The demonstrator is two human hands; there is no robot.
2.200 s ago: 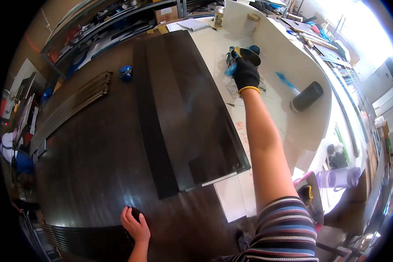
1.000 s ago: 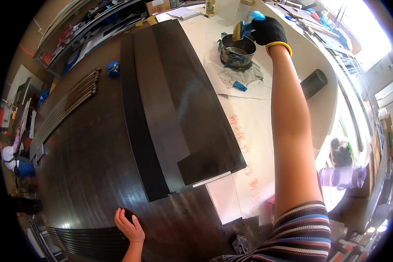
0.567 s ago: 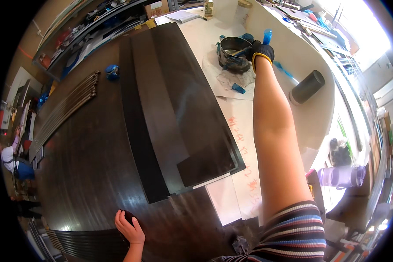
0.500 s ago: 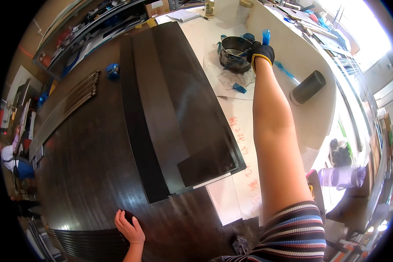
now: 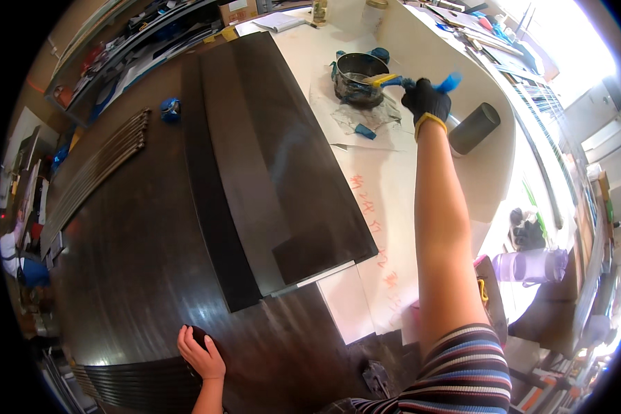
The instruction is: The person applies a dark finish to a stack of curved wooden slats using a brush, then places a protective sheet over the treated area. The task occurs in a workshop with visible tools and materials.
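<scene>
My right hand (image 5: 426, 100), in a black glove with a yellow cuff, is closed around a brush (image 5: 382, 81) with a blue-covered handle. The brush's yellowish head lies over the rim of a dark, paint-smeared pot (image 5: 350, 88). Beneath the pot is crumpled, stained paper, with a small blue piece (image 5: 366, 131) in front. My bare left hand (image 5: 204, 353) rests low on the dark table (image 5: 131, 276), fingers curved over a dark rounded thing mostly hidden by the palm. Between the hands lie dark flat panels (image 5: 303, 172) and a long black strip (image 5: 217, 228).
Thin dark rods (image 5: 103, 169) and a blue-wrapped object (image 5: 170, 110) lie on the table's left. A dark grey cylinder (image 5: 475, 128) is beside my right wrist. A purple bottle (image 5: 531, 267) stands farther right. Another person (image 5: 31, 269) shows at the left edge.
My right hand has moved right, away from the pot, bringing the brush head up to its rim. The handle now tilts rightward. My left hand stays almost in place.
</scene>
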